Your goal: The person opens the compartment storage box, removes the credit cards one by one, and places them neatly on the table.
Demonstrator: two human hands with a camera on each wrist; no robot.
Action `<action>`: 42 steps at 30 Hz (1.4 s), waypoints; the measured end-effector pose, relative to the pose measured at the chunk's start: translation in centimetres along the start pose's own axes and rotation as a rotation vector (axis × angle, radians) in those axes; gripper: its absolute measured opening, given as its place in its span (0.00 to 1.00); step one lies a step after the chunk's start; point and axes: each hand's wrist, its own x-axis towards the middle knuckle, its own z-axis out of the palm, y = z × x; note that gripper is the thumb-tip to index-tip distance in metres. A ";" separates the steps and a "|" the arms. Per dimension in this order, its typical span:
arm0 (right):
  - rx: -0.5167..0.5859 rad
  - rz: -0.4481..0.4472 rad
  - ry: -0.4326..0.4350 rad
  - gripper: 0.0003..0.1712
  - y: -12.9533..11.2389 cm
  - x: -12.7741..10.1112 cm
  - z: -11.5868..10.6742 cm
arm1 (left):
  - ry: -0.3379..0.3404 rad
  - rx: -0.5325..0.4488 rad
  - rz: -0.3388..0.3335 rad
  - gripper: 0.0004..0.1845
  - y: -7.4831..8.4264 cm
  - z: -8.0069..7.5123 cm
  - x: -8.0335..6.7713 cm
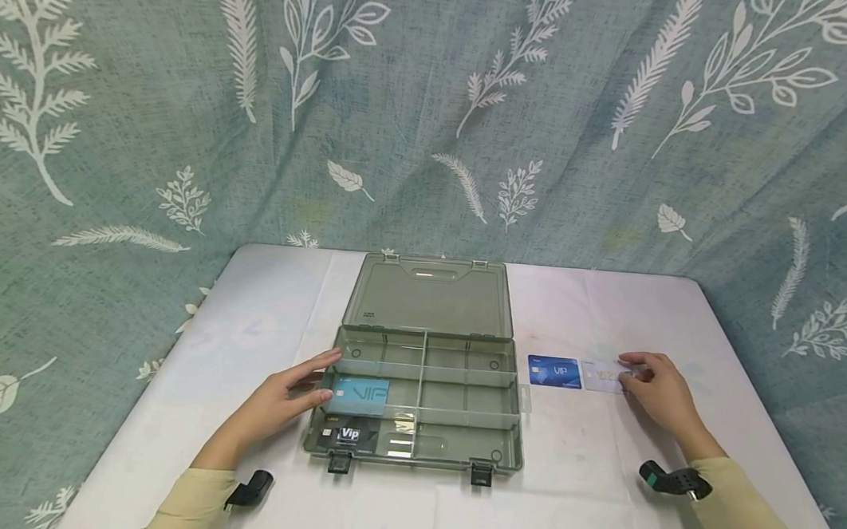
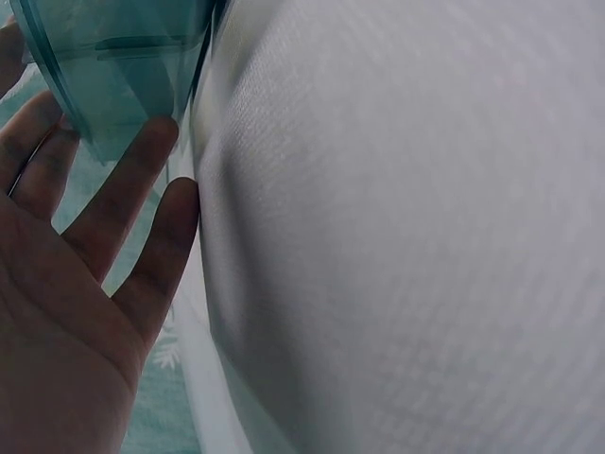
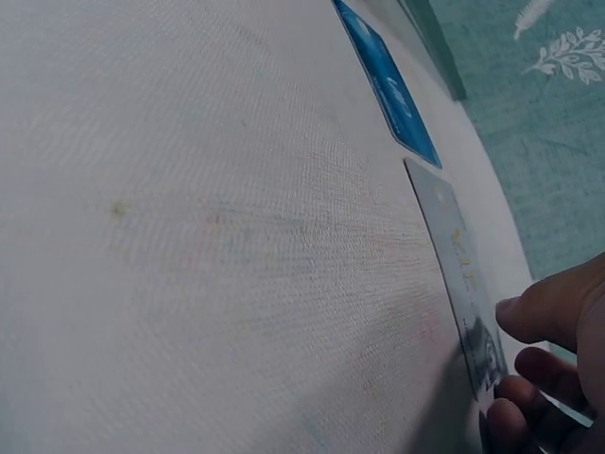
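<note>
A translucent grey-green compartment box (image 1: 471, 355) lies with its lid folded back. My left hand (image 1: 275, 404) is at its left wall, fingers spread and fairly straight, fingertips at the rim; the left wrist view shows them against the box's side (image 2: 132, 76). Inside, a light-blue VIP card (image 1: 361, 395) occupies the left middle compartment; a black Vip card (image 1: 348, 434) and a card with gold lettering (image 1: 402, 425) lie in the front left one. My right hand (image 1: 661, 393) has loosely bent fingers around the right end of a pale VIP card (image 1: 600, 376), which lies flat on the table.
A dark-blue VIP card (image 1: 554, 371) lies between the box and the pale card. Two black latches (image 1: 481, 475) stick out from the box's front edge. White cloth covers the table (image 1: 562, 495); a leaf-patterned green curtain (image 1: 417, 120) hangs behind it.
</note>
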 end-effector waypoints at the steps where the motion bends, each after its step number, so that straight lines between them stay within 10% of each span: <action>1: 0.000 0.003 0.004 0.20 0.0 -0.1 -0.1 | 0.000 -0.001 -0.001 0.32 0.0 0.0 0.0; 42: 0.140 -0.025 -0.130 0.17 -4.1 -3.3 0.0 | -0.004 0.000 -0.017 0.33 0.1 0.0 -0.1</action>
